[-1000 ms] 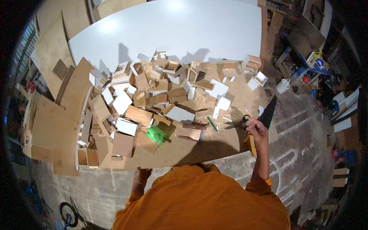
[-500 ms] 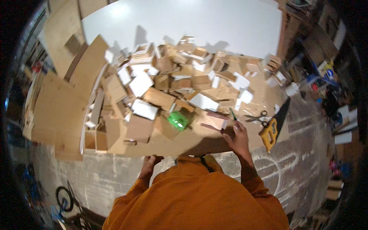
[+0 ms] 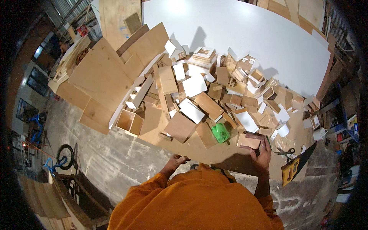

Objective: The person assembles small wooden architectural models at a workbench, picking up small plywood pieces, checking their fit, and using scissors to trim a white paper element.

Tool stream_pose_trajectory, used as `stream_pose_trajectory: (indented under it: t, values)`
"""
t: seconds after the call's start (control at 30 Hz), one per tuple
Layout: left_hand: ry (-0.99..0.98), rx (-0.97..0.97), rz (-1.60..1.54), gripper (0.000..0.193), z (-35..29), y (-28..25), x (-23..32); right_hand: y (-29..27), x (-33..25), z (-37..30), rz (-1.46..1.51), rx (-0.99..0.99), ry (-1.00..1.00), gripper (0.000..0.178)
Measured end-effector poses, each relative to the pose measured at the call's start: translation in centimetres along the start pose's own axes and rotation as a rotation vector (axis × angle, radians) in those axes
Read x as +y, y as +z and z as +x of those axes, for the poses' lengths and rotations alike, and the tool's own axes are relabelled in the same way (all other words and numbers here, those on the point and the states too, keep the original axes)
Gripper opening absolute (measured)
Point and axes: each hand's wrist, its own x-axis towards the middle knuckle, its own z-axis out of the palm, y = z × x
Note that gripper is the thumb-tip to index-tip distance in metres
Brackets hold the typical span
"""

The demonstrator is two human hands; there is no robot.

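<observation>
Head view, looking down past an orange garment. Right hand (image 3: 261, 155) rests on a small brown plywood piece (image 3: 249, 142) at the near edge of the scrap pile, fingers curled over its near edge; whether they pinch it or only press it down cannot be told from this angle. Left hand (image 3: 174, 161) sits at the near edge of the large plywood sheet (image 3: 184, 147), fingers bent as if on the rim; its grip is partly hidden by the shoulder, so its exact state cannot be told. The piece lies directly under the right hand and well apart from the left. Just right of the right hand: scissors (image 3: 285, 152), then a handsaw (image 3: 295, 168) with a yellow handle, neither touched. Between the hands, slightly farther out, a green plastic object (image 3: 220, 132) lies on the boards. Beyond that the pile (image 3: 214, 96) of brown and white offcuts and small open box frames spreads out, unsorted, against a large white panel (image 3: 237, 34). Judgement: work looks early. One piece is under the hand, the heap appears barely reduced, and no cutting tool is in hand.
</observation>
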Motion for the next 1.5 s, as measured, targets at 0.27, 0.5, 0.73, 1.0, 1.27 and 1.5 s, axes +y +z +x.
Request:
stream_pose_trajectory:
  t: [0.27,0.5,0.73,1.0,1.27,1.5]
  values:
    - [0.008,0.076,-0.012,0.052,-0.8,1.1,1.3,-1.9,2.2,3.6,-0.006,-0.312,-0.073,0.065]
    - [0.002,0.238,0.016,0.060,-0.1,0.2,-1.2,-5.9,0.4,6.6,0.105,-0.205,0.137,0.034]
    - [0.038,0.379,-0.014,0.060,-1.0,1.3,-1.3,-5.4,-0.9,9.0,0.251,-0.162,0.013,0.031]
    - [0.070,0.326,-0.128,0.051,-0.8,2.6,-1.1,-3.8,-4.3,9.6,0.267,-0.236,-0.215,0.032]
    - [0.179,0.187,0.294,0.035,0.7,-0.6,-0.8,-2.8,-7.6,8.6,0.306,-0.308,-0.109,0.032]
    - [-0.042,0.458,0.539,0.028,0.0,-7.3,-2.5,-0.2,-12.7,7.9,0.221,-0.194,-0.240,0.036]
